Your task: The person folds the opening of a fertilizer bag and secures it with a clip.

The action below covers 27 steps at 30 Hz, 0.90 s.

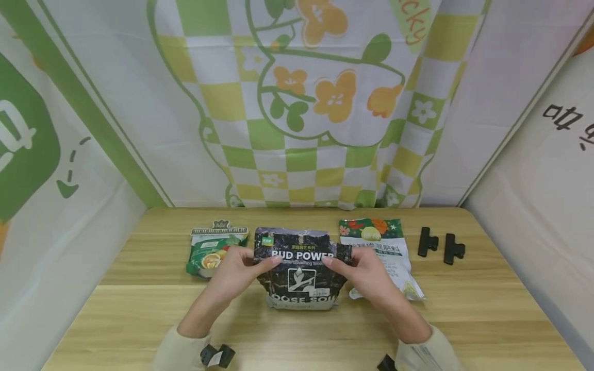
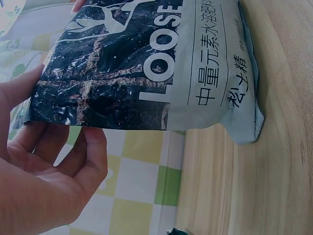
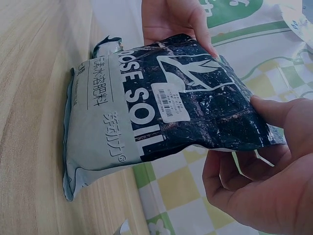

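"One dark soil bag [image 1: 301, 278], lettered BUD POWER and LOOSE SOIL, sits at the centre of my dial, upright with its base on the wooden table [image 1: 297, 340]. I read every hour from it."

"What has hold of it?"

"Both hands, as I see it from over here. The left hand [image 1: 238, 269] is clamped on the upper edge at nine o'clock, thumb across the front, fingers behind. The right hand [image 1: 368, 270] pinches the upper edge at three o'clock the same way."

"Anything on its front?"

"I can make out a white barcode label [image 3: 170, 103], between four and five o'clock in the head view."

"And farther out?"

"A green pouch [image 1: 208, 250] between nine and ten, beside the left hand. Near three, a white pouch [image 1: 394, 260] lies partly behind the right hand. Past that pouch, between two and three, I count two black clips [image 1: 424, 242]. At twelve, a checked cloth [image 1: 301, 159] hangs beyond the table."
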Tool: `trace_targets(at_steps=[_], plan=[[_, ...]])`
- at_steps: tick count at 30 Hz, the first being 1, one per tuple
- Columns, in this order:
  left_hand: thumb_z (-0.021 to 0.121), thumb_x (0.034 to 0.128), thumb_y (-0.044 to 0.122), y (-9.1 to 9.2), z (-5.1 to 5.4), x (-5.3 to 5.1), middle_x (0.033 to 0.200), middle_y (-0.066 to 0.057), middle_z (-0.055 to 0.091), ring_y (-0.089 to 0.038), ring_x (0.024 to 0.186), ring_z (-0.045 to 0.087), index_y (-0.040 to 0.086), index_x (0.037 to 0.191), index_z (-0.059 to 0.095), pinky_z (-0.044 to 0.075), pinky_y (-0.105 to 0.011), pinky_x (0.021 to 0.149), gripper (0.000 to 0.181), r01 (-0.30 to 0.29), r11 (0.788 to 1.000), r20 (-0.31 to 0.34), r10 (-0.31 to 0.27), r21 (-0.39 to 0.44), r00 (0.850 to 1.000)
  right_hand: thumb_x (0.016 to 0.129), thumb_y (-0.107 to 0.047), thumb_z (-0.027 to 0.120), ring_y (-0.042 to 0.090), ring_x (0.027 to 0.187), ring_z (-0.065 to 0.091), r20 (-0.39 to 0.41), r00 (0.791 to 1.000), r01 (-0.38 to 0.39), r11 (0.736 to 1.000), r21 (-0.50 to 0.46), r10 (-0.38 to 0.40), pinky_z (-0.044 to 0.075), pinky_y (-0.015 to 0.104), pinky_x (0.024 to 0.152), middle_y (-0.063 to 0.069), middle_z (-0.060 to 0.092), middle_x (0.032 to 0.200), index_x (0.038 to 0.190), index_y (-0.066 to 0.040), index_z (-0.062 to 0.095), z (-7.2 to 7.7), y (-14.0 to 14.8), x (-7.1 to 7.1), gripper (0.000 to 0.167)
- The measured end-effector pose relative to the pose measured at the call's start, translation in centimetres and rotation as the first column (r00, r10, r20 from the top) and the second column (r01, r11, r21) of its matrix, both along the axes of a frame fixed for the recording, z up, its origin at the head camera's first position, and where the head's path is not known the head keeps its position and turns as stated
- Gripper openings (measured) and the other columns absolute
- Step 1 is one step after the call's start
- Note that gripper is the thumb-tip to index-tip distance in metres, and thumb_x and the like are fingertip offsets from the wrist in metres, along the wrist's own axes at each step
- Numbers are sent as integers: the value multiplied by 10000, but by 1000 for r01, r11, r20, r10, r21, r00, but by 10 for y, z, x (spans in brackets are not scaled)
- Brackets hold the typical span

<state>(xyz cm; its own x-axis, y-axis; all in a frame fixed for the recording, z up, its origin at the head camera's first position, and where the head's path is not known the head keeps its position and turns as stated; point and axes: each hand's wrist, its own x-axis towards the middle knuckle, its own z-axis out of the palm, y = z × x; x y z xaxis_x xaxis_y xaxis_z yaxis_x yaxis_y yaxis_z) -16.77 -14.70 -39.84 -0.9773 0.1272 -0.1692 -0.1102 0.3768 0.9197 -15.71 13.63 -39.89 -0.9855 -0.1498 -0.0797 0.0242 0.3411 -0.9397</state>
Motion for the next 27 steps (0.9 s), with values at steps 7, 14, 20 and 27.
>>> trace_targets(at_steps=[7, 14, 20, 27], plan=[[839, 875, 460, 0, 0, 1, 576, 60, 175, -130, 545, 188, 138, 598, 290, 264, -241, 544, 695, -6, 1000, 0, 6, -5, 1000, 923, -367, 812, 117, 522, 244, 21, 1000, 16, 1000, 1, -16, 292, 217, 514, -21, 508, 576, 687, -29, 659, 0, 1, 1, 440], [835, 887, 429, -1, 2, 0, 623, 80, 453, -96, 619, 416, 110, 738, 627, 368, -205, 584, 409, 15, 1000, -15, -15, -5, 1000, 907, -396, 825, 131, 538, 334, -8, 1000, 9, 998, 58, -8, 381, 245, 558, -36, 388, 580, 754, -66, 606, 2, 3, 1, 424], [831, 896, 419, -3, 0, 0, 1593, -144, 499, -405, 1436, 513, 234, 1597, 421, 540, -552, 1133, 832, 13, 999, -77, -16, -33, 997, 917, -333, 827, 197, 986, 646, -246, 969, -2, 990, 144, 38, 558, 315, 823, 32, 673, 1204, 1490, -220, 546, -7, 3, -3, 648], [821, 914, 351, -2, -9, 0, 1727, -76, 260, -484, 1581, 186, 351, 1376, 659, 274, -855, 1161, 490, 29, 975, -443, -125, -218, 888, 912, -148, 818, 331, 1426, 520, -651, 725, -49, 960, 274, 223, 483, 629, 1141, 30, 678, 1444, 1126, -232, 821, -19, 9, -9, 230]])
